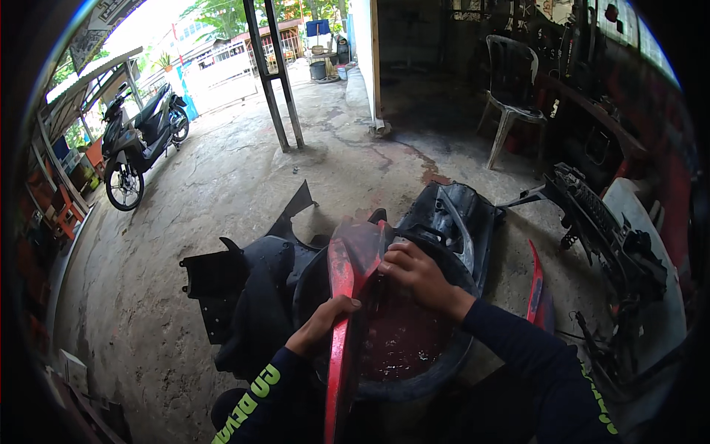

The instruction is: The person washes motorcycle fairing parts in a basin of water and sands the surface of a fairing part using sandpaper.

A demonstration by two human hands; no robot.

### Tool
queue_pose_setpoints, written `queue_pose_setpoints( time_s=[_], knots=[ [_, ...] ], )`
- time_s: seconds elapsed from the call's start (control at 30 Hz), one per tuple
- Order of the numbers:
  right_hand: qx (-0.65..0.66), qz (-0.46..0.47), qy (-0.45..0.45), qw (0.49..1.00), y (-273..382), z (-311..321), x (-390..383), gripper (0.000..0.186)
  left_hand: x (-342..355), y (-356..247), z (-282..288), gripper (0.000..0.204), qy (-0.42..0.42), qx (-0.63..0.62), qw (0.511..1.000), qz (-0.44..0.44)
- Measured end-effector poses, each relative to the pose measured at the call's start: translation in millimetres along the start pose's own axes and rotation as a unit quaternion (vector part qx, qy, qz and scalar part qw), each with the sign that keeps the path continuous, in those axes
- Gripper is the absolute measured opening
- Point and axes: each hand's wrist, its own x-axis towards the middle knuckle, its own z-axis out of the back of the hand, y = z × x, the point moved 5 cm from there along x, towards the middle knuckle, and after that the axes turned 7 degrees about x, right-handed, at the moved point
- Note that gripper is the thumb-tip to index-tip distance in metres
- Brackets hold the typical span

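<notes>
Head view is showing two bare hands working on a long red panel (341,274), which is standing tilted over the left part of a dark round basin (460,364), its narrow end reaching down toward the lower edge. The left hand (325,323) is holding the panel's narrow stretch, fingers wrapping round it and the thumb lying across its face. The right hand (420,275) is resting against the panel's wider upper part, fingers curling close together; whether they are gripping something small, I cannot tell. Reddish water (407,333) is filling the basin beside the panel. Black body parts (262,270) are lying on the concrete floor (159,266) to the left, and another dark shell (484,214) is sitting just beyond the basin. Farther off, a motorcycle (144,140) is standing at left and a plastic chair (510,115) at right.
</notes>
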Motion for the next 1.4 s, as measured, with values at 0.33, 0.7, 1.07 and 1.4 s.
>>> queue_pose_setpoints(
  time_s=[0.33,0.7,1.07,1.4],
  knots=[
    [-0.02,0.056,0.006,0.998,34,-20,-15,0.023,-2,3,5,0.033,0.02,0.032,0.999,-0.003],
    [-0.109,-0.087,0.019,0.99,-10,19,-14,0.028,5,8,10,0.038,-0.01,-0.017,1.0,-0.02],
    [-0.242,-0.092,0.164,0.952,23,-19,-31,0.053,16,15,2,0.036,0.002,0.074,0.996,-0.042],
    [-0.188,-0.03,0.188,0.964,43,-31,-40,0.029,12,8,-5,0.029,-0.002,0.089,0.995,-0.044]
  ],
)
